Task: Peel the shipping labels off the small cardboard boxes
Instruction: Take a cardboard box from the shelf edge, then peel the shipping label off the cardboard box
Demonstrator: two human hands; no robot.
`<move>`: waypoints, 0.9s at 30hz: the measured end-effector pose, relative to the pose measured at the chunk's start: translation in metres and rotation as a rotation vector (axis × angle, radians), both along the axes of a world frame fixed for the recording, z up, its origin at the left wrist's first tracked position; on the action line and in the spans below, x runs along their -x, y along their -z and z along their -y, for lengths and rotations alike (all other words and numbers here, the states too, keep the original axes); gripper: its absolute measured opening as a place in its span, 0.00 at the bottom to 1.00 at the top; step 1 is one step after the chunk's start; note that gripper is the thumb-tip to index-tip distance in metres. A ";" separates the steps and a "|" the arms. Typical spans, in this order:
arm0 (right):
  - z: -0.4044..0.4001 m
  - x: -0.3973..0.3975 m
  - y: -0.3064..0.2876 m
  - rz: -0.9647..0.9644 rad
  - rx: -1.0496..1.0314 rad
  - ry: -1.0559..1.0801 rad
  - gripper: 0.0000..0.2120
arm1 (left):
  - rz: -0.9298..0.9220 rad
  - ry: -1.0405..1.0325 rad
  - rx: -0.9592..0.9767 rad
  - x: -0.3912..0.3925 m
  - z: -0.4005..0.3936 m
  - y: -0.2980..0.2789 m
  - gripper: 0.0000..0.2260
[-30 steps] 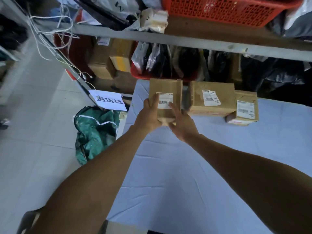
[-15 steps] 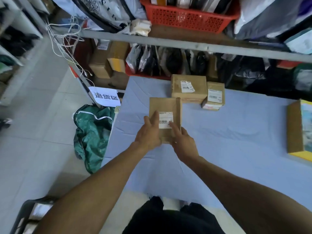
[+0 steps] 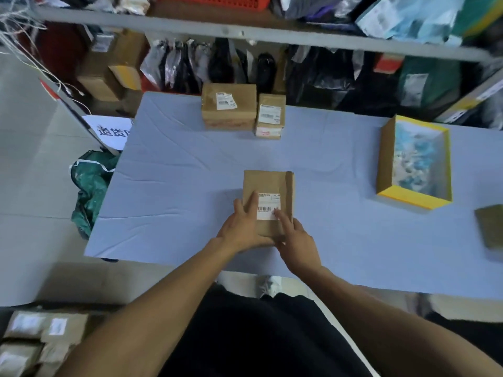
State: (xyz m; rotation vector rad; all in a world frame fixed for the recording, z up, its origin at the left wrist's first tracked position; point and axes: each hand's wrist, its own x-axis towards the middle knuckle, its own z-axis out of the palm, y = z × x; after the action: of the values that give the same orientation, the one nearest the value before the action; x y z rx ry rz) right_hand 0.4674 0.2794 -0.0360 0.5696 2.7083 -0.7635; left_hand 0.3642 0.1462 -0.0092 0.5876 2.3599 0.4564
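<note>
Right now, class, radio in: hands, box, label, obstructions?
Left hand grips the small cardboard box. Right hand fingertip on shipping label, label fully stuck. Nothing in the way.

Looks like a parcel storeroom or returns area: metal shelving (image 3: 245, 32) at 12 o'clock is crammed with bagged goods, labelled cardboard boxes (image 3: 230, 110) are stacked on a cloth-covered table (image 3: 177, 170), more parcels (image 3: 40, 338) are piled at 8 o'clock.

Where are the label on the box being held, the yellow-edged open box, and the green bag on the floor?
shipping label (image 3: 268, 206), head view, on its barcode area.
yellow-edged open box (image 3: 413, 200), head view, on its near yellow rim.
green bag (image 3: 91, 183), head view, on its crumpled middle.
</note>
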 end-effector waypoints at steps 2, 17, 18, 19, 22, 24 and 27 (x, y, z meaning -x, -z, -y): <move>-0.009 -0.014 0.001 0.012 0.039 0.018 0.36 | 0.028 -0.057 -0.023 -0.014 -0.008 0.005 0.52; -0.026 0.013 0.027 -0.099 0.160 0.245 0.21 | 0.082 -0.059 -0.112 -0.005 0.002 0.043 0.46; -0.027 0.013 0.028 -0.096 0.160 0.249 0.22 | 0.080 -0.065 -0.121 -0.005 0.003 0.044 0.46; -0.026 0.013 0.028 -0.096 0.166 0.263 0.22 | 0.081 -0.070 -0.128 -0.004 0.003 0.045 0.46; -0.022 0.013 0.026 -0.113 0.172 0.277 0.21 | 0.078 -0.072 -0.150 -0.004 0.005 0.046 0.45; -0.023 0.014 0.025 -0.115 0.168 0.281 0.21 | 0.075 -0.066 -0.155 -0.004 0.005 0.046 0.45; -0.022 0.016 0.025 -0.104 0.152 0.289 0.20 | 0.074 -0.064 -0.153 -0.004 0.004 0.048 0.45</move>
State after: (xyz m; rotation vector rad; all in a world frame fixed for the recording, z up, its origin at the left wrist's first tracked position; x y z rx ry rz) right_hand 0.4516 0.3017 -0.0605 0.9203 2.6604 -1.0885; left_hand 0.3680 0.1417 -0.0568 0.5553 2.2920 0.6805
